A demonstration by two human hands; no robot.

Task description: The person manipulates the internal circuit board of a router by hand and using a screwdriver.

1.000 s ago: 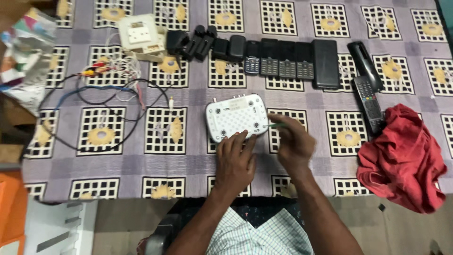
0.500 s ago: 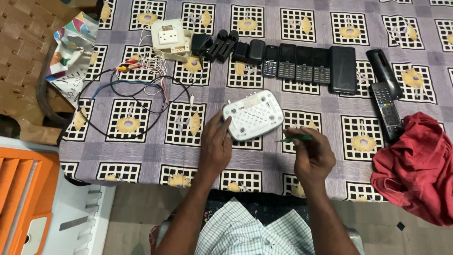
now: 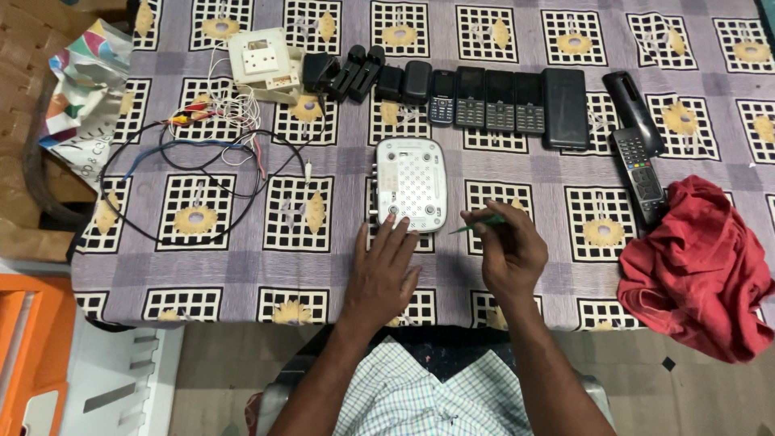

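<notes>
The white router box (image 3: pixel 411 184) lay underside up on the patterned tablecloth (image 3: pixel 323 250), the left hand (image 3: pixel 386 270) resting flat with loose fingertips on its near edge, while the right hand (image 3: pixel 507 250) pinched a green tool (image 3: pixel 478 225) that might slip and gouge it.

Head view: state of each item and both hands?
White router box: flat on the table, vented side up, closed.
Left hand: open, fingertips touching the box's near edge.
Right hand: closed on a green tool, clear of the box.
Keypad phones: in a row, screens dark.
Red cloth: crumpled at the table edge.
Black cable: loosely looped.
</notes>
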